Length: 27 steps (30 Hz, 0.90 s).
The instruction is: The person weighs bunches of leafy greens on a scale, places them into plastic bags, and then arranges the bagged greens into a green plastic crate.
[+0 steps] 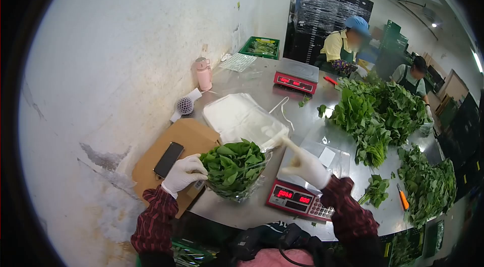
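My left hand [184, 173], in a white glove, pinches the left edge of a clear plastic bag [242, 194] filled with leafy greens [233, 165]. The bag stands at the table's near side, leaves showing at its top. My right hand [308, 166], also gloved and slightly blurred, is over the near red scale [292, 197]. Its index finger stretches toward a stack of clear plastic bags [247, 118], with the thumb apart; I see nothing held in it. Whether the fingertip touches the stack I cannot tell. The scale's red digits are lit.
Cardboard [194, 133] with a phone [169, 160] lies left. Behind are a pink flask [203, 74], a second scale [296, 76] and a green crate [259, 47]. Heaped greens [375, 110] and an orange-handled knife [403, 197] are right. Two people [343, 47] stand across the table.
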Each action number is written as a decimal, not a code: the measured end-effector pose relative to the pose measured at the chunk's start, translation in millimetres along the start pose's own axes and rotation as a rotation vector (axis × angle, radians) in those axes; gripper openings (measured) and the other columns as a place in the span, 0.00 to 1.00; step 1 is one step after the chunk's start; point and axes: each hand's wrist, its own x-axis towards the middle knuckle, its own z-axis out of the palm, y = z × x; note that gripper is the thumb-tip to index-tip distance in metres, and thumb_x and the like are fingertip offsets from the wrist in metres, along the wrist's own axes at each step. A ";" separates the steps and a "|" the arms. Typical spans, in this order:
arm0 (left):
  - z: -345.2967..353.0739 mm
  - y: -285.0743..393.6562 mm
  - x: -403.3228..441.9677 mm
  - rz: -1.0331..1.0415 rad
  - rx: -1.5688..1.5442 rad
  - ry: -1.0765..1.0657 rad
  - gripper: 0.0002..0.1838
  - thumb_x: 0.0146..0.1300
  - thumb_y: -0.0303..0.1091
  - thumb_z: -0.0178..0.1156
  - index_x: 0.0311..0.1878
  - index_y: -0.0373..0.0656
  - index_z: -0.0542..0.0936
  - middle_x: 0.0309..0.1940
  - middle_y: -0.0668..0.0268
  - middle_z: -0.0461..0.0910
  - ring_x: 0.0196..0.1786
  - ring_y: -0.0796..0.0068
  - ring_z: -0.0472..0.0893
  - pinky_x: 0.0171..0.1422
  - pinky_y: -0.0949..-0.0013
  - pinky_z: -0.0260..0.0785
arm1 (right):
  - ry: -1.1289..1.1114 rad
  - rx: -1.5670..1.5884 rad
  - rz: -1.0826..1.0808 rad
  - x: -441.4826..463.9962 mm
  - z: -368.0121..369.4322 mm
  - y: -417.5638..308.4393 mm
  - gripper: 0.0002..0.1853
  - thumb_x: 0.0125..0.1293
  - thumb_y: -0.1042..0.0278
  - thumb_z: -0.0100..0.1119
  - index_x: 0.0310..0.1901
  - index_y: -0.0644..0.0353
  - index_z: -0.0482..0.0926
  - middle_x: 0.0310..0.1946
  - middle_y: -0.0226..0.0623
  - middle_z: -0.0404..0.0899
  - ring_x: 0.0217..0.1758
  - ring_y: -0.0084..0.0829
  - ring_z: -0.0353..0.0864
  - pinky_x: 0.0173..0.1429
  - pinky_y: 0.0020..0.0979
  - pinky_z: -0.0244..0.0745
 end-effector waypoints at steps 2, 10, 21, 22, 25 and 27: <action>-2.1 4.9 2.9 0.070 0.058 -0.006 0.05 0.47 0.27 0.67 0.27 0.42 0.80 0.29 0.66 0.78 0.37 0.70 0.78 0.70 0.56 0.57 | -0.013 0.106 -0.118 26.4 24.5 10.0 0.35 0.53 0.66 0.68 0.64 0.55 0.66 0.23 0.35 0.72 0.26 0.31 0.73 0.37 0.31 0.70; -15.4 35.8 -4.8 0.242 0.297 0.151 0.06 0.47 0.30 0.67 0.26 0.44 0.79 0.23 0.70 0.79 0.29 0.69 0.77 0.64 0.56 0.63 | -0.007 0.371 -0.247 48.5 34.4 -6.2 0.03 0.59 0.75 0.59 0.30 0.63 0.76 0.25 0.34 0.76 0.24 0.28 0.73 0.34 0.28 0.70; -10.0 57.2 -16.3 0.295 0.496 0.343 0.04 0.44 0.29 0.65 0.25 0.46 0.79 0.22 0.73 0.77 0.27 0.68 0.73 0.44 0.65 0.67 | 0.307 -0.021 -0.397 1.1 22.9 -46.1 0.04 0.55 0.73 0.60 0.31 0.53 0.82 0.24 0.35 0.73 0.27 0.36 0.77 0.31 0.32 0.72; -10.6 57.7 -14.0 0.271 0.509 0.361 0.05 0.44 0.29 0.66 0.26 0.46 0.79 0.22 0.73 0.77 0.26 0.68 0.72 0.42 0.64 0.67 | 0.246 -0.219 -0.411 -0.8 24.0 -38.6 0.04 0.54 0.72 0.60 0.31 0.52 0.82 0.24 0.34 0.74 0.27 0.36 0.76 0.31 0.32 0.72; -33.6 102.8 -12.4 0.477 0.550 0.302 0.07 0.43 0.27 0.66 0.28 0.44 0.79 0.22 0.71 0.77 0.26 0.68 0.71 0.37 0.64 0.65 | 0.220 -0.273 -0.468 -18.0 -23.6 -83.9 0.04 0.54 0.71 0.61 0.32 0.53 0.82 0.24 0.34 0.74 0.29 0.35 0.75 0.31 0.34 0.70; -41.3 113.7 7.4 0.488 0.570 0.373 0.08 0.43 0.25 0.66 0.29 0.43 0.80 0.22 0.70 0.77 0.26 0.68 0.71 0.33 0.65 0.63 | 0.384 -0.382 -0.396 -28.7 -34.5 -100.8 0.03 0.53 0.69 0.64 0.26 0.56 0.80 0.23 0.33 0.76 0.25 0.31 0.75 0.30 0.29 0.70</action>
